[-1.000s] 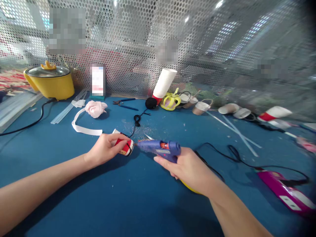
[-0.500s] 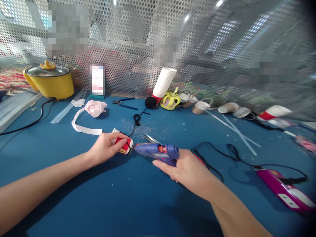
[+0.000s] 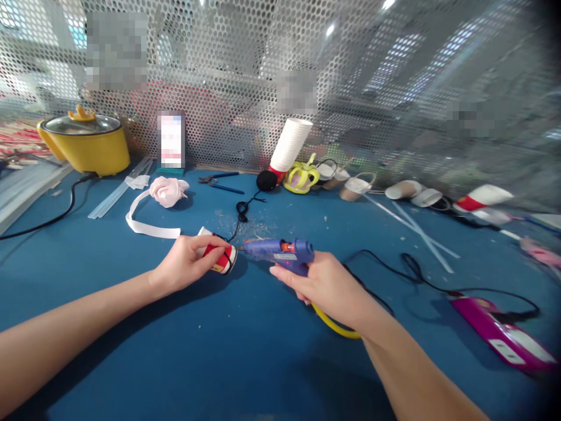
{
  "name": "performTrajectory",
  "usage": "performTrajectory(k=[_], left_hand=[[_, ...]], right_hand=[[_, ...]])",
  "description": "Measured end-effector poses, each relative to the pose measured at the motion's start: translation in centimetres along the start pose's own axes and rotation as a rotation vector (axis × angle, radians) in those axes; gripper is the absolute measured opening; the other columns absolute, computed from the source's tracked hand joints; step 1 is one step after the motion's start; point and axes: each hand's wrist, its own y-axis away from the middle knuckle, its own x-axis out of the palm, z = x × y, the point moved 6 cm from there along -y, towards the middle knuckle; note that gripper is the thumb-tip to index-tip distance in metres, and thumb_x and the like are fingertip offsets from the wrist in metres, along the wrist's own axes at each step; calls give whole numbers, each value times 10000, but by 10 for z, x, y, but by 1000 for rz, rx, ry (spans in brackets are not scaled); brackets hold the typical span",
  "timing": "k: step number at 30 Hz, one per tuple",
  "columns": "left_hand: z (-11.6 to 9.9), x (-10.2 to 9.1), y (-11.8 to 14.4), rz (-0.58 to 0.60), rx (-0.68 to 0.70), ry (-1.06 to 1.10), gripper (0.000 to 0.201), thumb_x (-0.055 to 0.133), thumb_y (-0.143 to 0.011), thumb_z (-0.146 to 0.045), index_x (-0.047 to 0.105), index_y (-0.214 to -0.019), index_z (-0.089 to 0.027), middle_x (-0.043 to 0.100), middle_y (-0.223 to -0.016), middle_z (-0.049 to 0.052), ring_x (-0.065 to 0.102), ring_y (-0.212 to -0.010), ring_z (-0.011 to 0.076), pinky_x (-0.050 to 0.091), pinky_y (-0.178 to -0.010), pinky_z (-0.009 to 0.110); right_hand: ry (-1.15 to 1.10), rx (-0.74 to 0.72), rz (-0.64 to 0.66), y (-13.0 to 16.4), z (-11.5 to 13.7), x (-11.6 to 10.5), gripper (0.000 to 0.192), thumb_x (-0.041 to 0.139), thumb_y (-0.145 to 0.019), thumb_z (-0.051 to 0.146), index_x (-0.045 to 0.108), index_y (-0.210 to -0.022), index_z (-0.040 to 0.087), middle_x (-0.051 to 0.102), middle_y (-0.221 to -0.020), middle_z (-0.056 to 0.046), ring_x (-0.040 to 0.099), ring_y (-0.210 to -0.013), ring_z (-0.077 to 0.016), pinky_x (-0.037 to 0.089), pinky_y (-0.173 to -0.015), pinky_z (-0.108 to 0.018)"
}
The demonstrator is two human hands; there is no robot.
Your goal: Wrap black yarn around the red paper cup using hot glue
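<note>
A small red-and-white paper cup [image 3: 219,259] lies on its side on the blue table [image 3: 245,351], just in front of the person and a little left of middle, with a thin black cord [image 3: 240,211] running from it toward the back. The left hand [image 3: 186,263] covers the cup from above and from the left: the fingers [image 3: 213,241] curl over its top while the thumb presses its near side, so the cup is pinched between them and only its right end shows past the fingertips. Just beside that open end sits the nozzle of a blue glue gun [image 3: 280,252], pointing left at the cup; whether the tip touches the rim cannot be told. The right hand [image 3: 326,283] is wrapped around the gun's handle, fingers clenched on the grip, and a yellow curved piece [image 3: 335,324] shows under the wrist. A black cable [image 3: 394,272] trails right across the table to a magenta device [image 3: 504,336]. Farther back, a white ribbon with a pink fabric flower [image 3: 166,190] lies to the left, near a yellow pot [image 3: 83,146]. A stack of white cups [image 3: 290,143] leans against the perforated metal screen [image 3: 350,70], with a yellow crown-shaped piece [image 3: 300,178] beside it and more cups lying to the right.
</note>
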Motion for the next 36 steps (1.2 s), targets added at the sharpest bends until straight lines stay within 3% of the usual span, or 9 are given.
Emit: performTrajectory(k=[10,16,21,28,36], left_hand=[[0,-1,0,5,-11,-8,267,495,-814,-304,685,-904,-140,713,-835,62,649,-692,156,514,-639,242],[0,0,0,11,-12,6,265,495,-816,-302,684,-901,-137,711,-857,69,651,-711,155,517,-655,238],[3,1,0,5,-38,41,272,501,-813,-326,686,-880,-138,709,-847,67,654,-718,161,526,-664,244],[3,0,0,-8,-56,20,270,503,-807,-321,690,-875,-139,712,-851,65,651,-726,162,521,-670,243],[1,0,1,-2,-28,21,260,495,-814,-298,687,-884,-137,714,-858,68,652,-721,149,512,-669,223]], right_hand=[[7,7,-1,0,0,2,231,570,-747,384,586,-700,158,494,-407,43,462,-365,-98,371,-384,-203],[71,-19,-18,7,4,0,208,561,-753,356,638,-807,171,496,-408,56,463,-373,-107,377,-413,-217],[146,-75,-17,12,9,-1,178,548,-763,346,627,-731,190,509,-398,49,488,-406,-133,395,-453,-240],[156,-134,-35,17,17,-1,110,582,-724,299,607,-657,216,466,-345,57,433,-348,-123,325,-377,-235],[104,-61,-19,13,10,-1,163,565,-751,331,596,-674,192,497,-375,54,462,-353,-112,352,-384,-225]])
